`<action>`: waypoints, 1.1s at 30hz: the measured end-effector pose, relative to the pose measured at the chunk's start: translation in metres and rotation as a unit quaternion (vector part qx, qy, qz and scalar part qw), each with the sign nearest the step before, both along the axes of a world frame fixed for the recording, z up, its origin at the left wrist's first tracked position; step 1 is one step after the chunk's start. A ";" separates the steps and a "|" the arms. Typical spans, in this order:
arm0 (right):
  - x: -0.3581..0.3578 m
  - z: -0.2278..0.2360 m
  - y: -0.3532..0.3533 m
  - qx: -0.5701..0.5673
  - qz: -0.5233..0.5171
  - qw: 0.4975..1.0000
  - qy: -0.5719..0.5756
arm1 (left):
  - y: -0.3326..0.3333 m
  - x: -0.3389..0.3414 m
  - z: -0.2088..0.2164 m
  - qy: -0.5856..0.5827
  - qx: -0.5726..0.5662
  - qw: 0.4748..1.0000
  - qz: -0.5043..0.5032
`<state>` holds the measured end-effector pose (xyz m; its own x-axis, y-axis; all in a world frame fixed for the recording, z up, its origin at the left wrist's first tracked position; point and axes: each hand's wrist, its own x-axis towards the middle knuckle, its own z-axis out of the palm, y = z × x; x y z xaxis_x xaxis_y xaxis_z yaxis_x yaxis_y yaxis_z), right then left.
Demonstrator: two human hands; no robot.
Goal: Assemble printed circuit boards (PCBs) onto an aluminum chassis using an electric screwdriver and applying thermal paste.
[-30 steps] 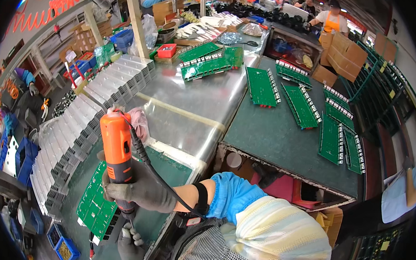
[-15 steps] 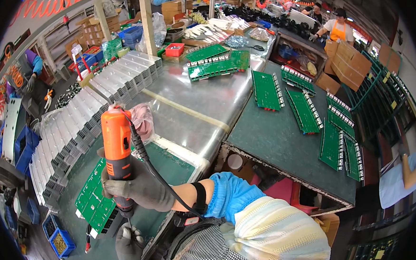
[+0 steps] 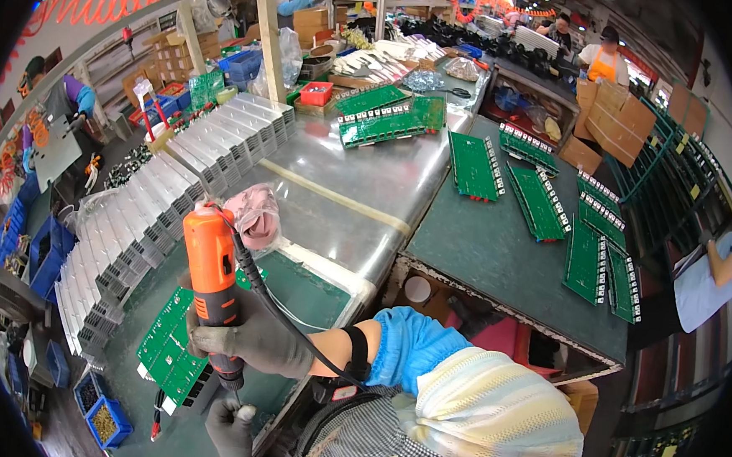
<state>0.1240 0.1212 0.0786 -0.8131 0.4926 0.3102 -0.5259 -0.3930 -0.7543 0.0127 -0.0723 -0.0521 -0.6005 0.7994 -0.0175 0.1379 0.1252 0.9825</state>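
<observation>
My right hand (image 3: 271, 338), in a dark grey glove, is wrapped round an orange and black electric screwdriver (image 3: 210, 257). The tool stands nearly upright, bit end down, and a black cable runs from its top past my wrist. Just below the bit end, my gloved left hand (image 3: 230, 435) is closed, fingers curled together. A small pale spot shows at its fingertips; I cannot make out what it is. Beside both hands, a green circuit board (image 3: 167, 352) lies on the green bench top, partly hidden by the screwdriver and right hand. A red and black lead hangs off its near end.
Stacked silver metal profiles (image 3: 145, 202) line the left. A pink cloth (image 3: 254, 215) lies behind the screwdriver. More circuit boards (image 3: 474, 166) are spread on the right-hand table (image 3: 482, 244). Blue bins (image 3: 109, 422) of small parts sit at lower left. Other people work farther off.
The whole view has shifted slightly, moving the scene a little right and down. My right hand still grips the screwdriver, and my left hand stays closed by its bit. A person at far left has moved.
</observation>
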 end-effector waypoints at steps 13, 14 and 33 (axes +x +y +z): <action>-0.001 -0.012 0.011 0.073 -0.044 0.990 -0.111 | 0.017 0.015 0.042 0.405 -0.076 0.908 -0.076; 0.000 -0.013 0.012 0.082 -0.049 0.987 -0.125 | 0.021 0.015 0.042 0.405 -0.075 0.908 -0.076; 0.013 -0.014 0.018 -0.015 -0.069 0.994 -0.078 | 0.030 0.014 0.045 0.363 -0.072 0.925 -0.085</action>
